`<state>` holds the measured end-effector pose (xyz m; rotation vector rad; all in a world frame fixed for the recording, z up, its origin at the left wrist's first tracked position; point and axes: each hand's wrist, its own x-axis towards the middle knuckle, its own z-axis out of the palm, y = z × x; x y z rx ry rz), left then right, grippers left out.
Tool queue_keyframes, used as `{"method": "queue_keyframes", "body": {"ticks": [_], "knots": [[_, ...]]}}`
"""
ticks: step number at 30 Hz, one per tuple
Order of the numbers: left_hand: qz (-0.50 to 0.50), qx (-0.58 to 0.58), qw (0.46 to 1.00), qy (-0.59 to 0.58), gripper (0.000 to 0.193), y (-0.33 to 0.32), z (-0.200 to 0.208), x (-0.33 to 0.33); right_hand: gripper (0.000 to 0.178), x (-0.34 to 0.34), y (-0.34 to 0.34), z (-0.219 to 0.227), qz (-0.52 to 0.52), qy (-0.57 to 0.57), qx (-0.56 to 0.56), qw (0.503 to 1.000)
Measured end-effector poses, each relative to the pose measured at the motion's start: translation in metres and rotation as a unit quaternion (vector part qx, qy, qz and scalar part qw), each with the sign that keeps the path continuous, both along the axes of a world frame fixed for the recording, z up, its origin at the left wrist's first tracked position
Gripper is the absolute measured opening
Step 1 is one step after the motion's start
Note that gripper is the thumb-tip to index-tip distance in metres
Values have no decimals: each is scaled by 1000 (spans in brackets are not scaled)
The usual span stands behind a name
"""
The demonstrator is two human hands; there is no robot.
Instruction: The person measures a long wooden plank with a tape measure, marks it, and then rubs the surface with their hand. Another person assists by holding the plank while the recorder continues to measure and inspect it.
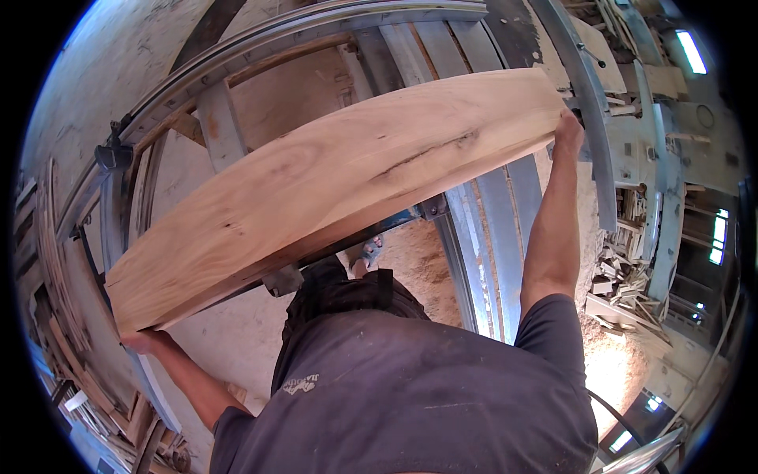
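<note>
A long, thick wooden plank (316, 170) stretches across in front of me, its pale face marked by a dark crack and a few knots. At its left end, my left hand (144, 341) grips the near lower corner, fingers mostly hidden beneath the wood. My right hand (568, 136) is wrapped round the right end, with part of the fingers out of sight behind it. Under the plank lies the slatted metal table (497, 229) of a machine; whether the wood rests on it or is held just above, I cannot tell.
A metal rail (316, 31) and frame run along the far side, with a dark clamp-like fitting (115, 156) at the left. Stacked boards (67, 261) lie far left. Scrap offcuts (624, 276) and sawdust (422, 257) cover floor areas. A grey beam (604, 174) stands beside my right hand.
</note>
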<state>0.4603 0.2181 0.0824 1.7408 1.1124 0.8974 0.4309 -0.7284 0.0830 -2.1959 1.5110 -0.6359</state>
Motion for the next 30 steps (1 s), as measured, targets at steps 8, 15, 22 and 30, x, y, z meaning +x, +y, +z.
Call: {"method": "queue_keyframes", "body": {"ticks": [8, 15, 22, 30], "knots": [[-83, -52, 995, -20, 55, 15, 6, 17, 58, 32, 61, 69, 43, 168, -31, 984], [-116, 19, 988, 98, 63, 80, -9, 44, 69, 68, 57, 75, -21, 150, 40, 988], [-126, 106, 964, 206, 78, 11, 34, 86, 65, 79, 56, 16, 68, -31, -53, 996], [-173, 329, 811, 452, 71, 40, 1, 147, 66, 117, 101, -1, 214, 191, -233, 929]]}}
